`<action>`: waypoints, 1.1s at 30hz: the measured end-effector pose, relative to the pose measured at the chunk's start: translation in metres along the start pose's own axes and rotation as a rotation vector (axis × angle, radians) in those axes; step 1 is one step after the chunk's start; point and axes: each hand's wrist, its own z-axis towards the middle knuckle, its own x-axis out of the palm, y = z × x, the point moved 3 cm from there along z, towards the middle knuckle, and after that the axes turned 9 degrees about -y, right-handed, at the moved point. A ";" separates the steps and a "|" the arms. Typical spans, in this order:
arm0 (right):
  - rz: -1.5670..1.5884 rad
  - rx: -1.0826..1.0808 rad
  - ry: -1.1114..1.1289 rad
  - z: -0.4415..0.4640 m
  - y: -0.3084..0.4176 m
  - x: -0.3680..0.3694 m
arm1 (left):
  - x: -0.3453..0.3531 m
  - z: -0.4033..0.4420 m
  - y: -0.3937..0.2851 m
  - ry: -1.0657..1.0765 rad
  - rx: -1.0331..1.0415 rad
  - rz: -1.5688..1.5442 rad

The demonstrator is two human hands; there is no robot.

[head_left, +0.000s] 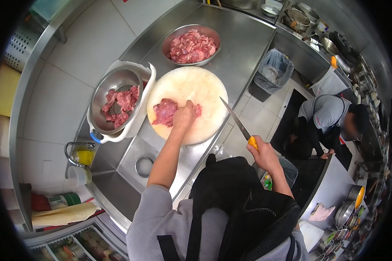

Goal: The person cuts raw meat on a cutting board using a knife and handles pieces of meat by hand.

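Note:
On the round cutting board (204,87), my left hand (185,116) is closed over raw meat (165,112), with a small cut piece (198,110) just to its right. My right hand (263,152) grips the yellow handle of a long knife (236,117), its blade pointing up and left, over the board's right edge and off the meat. Behind the board stands a steel bowl (165,50) full of cut meat (193,46). Left of the board, another steel bowl (98,98) holds larger meat pieces (127,99) inside a white basin (150,78).
A sink (117,191) with a faucet (74,153) lies at the lower left. Beyond the steel counter (235,39), a lined bin (274,69) stands on the floor. Another person (326,113) crouches at the right, beside a worktop (335,182).

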 end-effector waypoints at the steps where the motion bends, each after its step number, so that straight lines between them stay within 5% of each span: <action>1: 0.001 0.000 -0.001 0.001 0.003 0.000 | 0.000 0.000 -0.001 0.000 0.001 0.001; 7: -0.029 0.035 0.010 0.003 0.010 0.007 | 0.002 -0.008 0.002 0.000 -0.098 0.033; 12: -0.040 0.034 -0.009 0.003 0.010 0.009 | -0.045 -0.030 -0.011 -0.343 -0.057 -0.091; 15: -0.047 0.035 0.002 0.005 0.013 0.013 | -0.060 -0.027 -0.024 -0.161 -0.072 -0.312; 20: -0.028 0.000 0.013 0.009 0.021 0.019 | 0.007 -0.008 0.001 -0.148 0.064 -0.193; 25: 0.001 -0.003 0.006 0.008 0.018 0.021 | -0.003 0.002 0.008 -0.132 0.102 -0.288; 27: 0.032 -0.020 -0.012 0.004 0.014 0.023 | -0.016 0.003 0.005 0.161 -0.235 -0.533; 33: 0.110 -0.038 0.024 0.007 0.015 0.030 | -0.007 0.002 -0.007 0.209 -0.415 -0.905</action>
